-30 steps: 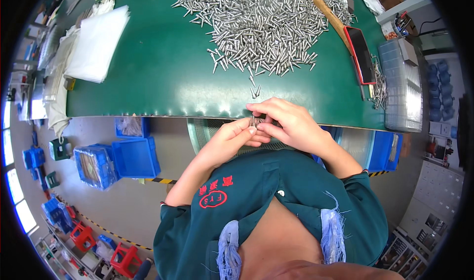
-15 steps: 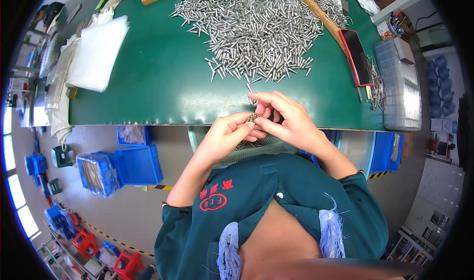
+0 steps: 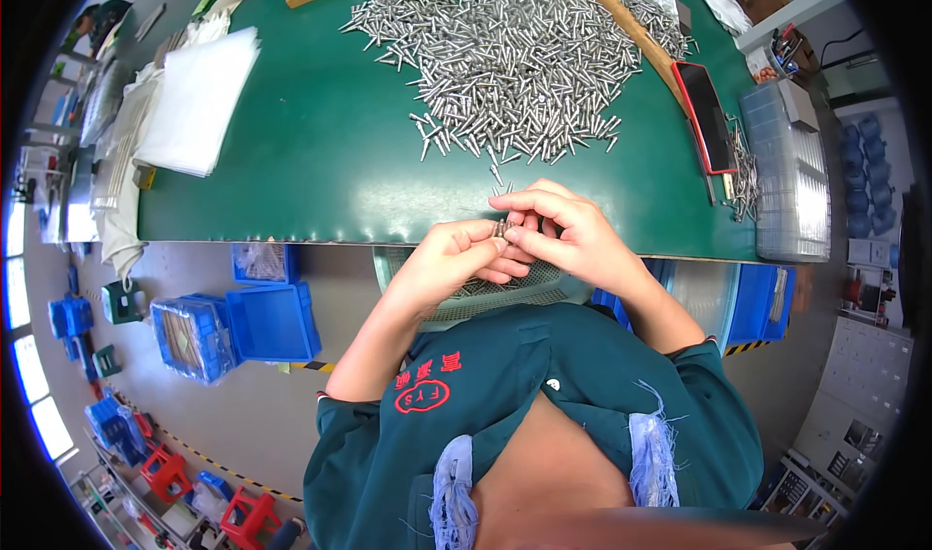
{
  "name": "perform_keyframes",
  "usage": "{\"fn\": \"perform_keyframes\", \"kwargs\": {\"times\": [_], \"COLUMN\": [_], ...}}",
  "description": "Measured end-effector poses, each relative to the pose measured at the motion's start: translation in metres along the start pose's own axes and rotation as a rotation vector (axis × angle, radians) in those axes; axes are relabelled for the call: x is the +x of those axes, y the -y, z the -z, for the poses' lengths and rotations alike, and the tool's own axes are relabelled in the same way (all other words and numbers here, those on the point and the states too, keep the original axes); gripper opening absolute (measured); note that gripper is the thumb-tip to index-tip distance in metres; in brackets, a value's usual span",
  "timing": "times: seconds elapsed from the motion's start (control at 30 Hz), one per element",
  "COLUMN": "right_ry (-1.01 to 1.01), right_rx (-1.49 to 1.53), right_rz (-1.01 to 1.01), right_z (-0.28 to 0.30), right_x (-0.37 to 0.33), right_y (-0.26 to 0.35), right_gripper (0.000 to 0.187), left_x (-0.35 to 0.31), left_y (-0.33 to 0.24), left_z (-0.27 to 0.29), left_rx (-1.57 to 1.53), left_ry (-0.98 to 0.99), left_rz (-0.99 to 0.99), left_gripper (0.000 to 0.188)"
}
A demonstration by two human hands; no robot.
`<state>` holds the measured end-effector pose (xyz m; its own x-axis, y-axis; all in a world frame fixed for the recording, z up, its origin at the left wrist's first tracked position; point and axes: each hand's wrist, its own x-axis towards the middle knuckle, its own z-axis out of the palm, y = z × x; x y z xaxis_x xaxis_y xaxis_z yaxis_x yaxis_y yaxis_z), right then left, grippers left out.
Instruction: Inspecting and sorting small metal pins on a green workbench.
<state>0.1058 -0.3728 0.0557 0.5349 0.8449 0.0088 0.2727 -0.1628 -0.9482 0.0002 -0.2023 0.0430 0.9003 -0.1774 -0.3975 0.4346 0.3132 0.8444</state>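
My left hand (image 3: 454, 259) is closed, holding a few small silvery metal pins (image 3: 501, 228) between thumb and fingers at the table's front edge. Against it works my right hand (image 3: 568, 232), its thumb pressed to the same pins and its index finger curled forward; any separate piece inside it is hidden. Just beyond the fingertips a couple of loose pins (image 3: 497, 173) lie on the green table. Farther back spreads a large pile of tapered metal pins (image 3: 515, 65). Below my hands, a pale green mesh basket (image 3: 456, 309) contains more metal pieces, partly covered by my hands.
Wooden strips (image 3: 641, 40) border the pile. To the right are a red-framed phone-like device (image 3: 707, 118), loose metal pieces (image 3: 744, 176) and a clear plastic case (image 3: 791, 186). White sheets (image 3: 199, 103) lie left. Blue crates (image 3: 274, 322) stand below the table.
The view has shifted slightly. My hands stay together at the table edge around the pins, with small finger movements; my right index finger has drawn slightly nearer the left hand.
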Motion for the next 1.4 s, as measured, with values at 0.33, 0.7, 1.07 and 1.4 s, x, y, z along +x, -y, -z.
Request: {"fn": "perform_keyframes", "kwargs": {"times": [0.33, 0.7, 1.07, 1.4], "right_ry": [-0.03, -0.025, 0.141, -0.085], "right_rx": [0.048, 1.709, 0.588, -0.01], "right_rz": [-0.088, -0.558, -0.14, 0.08], "right_z": [0.0, 0.006, -0.006, -0.007], "right_x": [0.003, 0.006, -0.007, 0.011], "right_y": [0.003, -0.025, -0.013, 0.005], "right_gripper": [0.029, 0.028, 0.019, 0.017], "left_x": [0.002, -0.006, -0.006, -0.002], "left_y": [0.003, -0.011, -0.009, 0.0], "left_z": [-0.001, 0.008, 0.014, 0.003], "left_rx": [0.104, 0.05, 0.093, 0.387], "left_ry": [-0.014, -0.152, -0.192, -0.222], "left_rz": [-0.028, -0.168, -0.205, -0.206], "left_gripper": [0.03, 0.035, 0.035, 0.025]}}
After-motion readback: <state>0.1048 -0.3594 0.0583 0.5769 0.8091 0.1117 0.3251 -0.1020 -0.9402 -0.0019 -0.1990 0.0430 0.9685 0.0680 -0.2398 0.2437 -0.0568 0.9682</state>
